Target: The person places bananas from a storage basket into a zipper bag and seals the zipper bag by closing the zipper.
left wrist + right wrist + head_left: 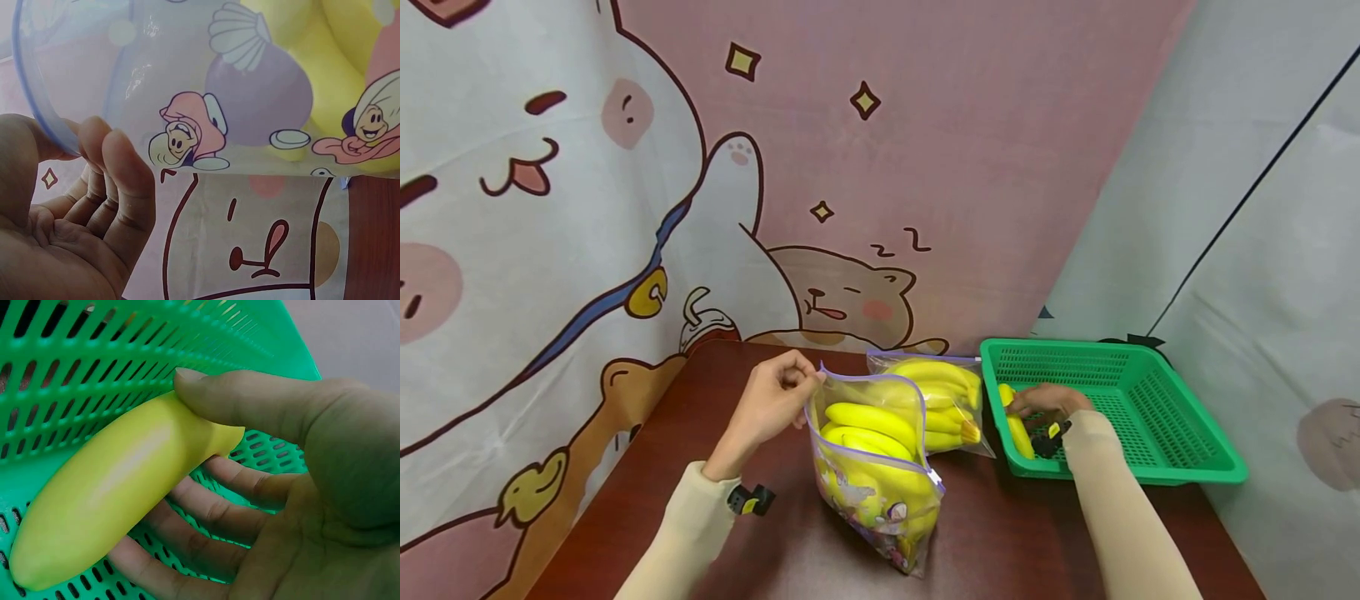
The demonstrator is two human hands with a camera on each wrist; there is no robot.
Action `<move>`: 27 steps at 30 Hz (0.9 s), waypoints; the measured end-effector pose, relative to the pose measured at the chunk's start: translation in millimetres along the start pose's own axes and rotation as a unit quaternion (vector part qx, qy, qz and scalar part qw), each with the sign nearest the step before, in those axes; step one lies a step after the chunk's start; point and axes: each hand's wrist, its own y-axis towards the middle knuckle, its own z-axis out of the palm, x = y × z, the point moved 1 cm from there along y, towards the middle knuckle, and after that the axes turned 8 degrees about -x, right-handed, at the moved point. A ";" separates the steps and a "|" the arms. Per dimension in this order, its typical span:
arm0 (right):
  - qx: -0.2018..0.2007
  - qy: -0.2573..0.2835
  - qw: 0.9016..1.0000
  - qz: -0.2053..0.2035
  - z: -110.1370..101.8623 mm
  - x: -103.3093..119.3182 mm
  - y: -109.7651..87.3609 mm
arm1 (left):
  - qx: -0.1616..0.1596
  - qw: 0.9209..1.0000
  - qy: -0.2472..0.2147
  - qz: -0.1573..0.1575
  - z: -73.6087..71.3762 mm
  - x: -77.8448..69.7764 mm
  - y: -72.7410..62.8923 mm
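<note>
My left hand (777, 390) pinches the top corner of an open zip bag (880, 492) with a purple rim and cartoon print. Several bananas (872, 425) lie inside that bag. In the left wrist view, thumb and fingertips meet at the bag's bluish edge (44, 119). Over in the green basket (1195, 417), my right hand (1047, 402) grips a single yellow banana (119, 481) near its stem, thumb on top and fingers beneath. The banana lies along the basket's left wall.
Behind the open bag, a second clear zip bag (936, 400) holding several bananas lies on the dark red table (730, 558), close to the basket's left side. A cartoon-printed cloth (970, 167) hangs at the back and sides.
</note>
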 end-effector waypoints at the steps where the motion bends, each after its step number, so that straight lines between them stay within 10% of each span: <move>1: 0.001 -0.003 1.000 -0.002 -0.2 0.3 -0.9 | 0.000 1.000 0.000 0.000 0.2 -0.1 0.1; 27: -0.020 0.079 0.996 -0.022 -0.5 4.7 -20.3 | -0.002 1.000 0.005 -0.001 -1.1 -1.2 -2.0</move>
